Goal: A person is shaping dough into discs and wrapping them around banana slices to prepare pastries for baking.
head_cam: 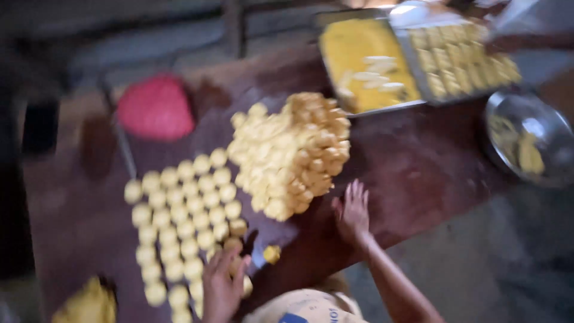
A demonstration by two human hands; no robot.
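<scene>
From the head view, which is blurred, I see my left hand [222, 286] at the near edge of the rows of small pale yellow dough balls [182, 221]. Its fingers are curled together over one or two balls at the end of a row; I cannot tell if it truly grips them. My right hand [353, 212] lies flat on the dark brown surface [418, 167], fingers spread apart, holding nothing, just beside the heaped pile of dough balls [293, 152].

Farther away are a tray of yellow batter [365, 60], a tray of formed pieces [463, 60], a metal bowl [529, 140] and a red cloth-like thing [156, 107].

I judge that the risk is at the edge: one loose piece [272, 253] lies near it, and a quick sweep of my left hand could roll balls off. My right hand could also push the pile and make it slide.
</scene>
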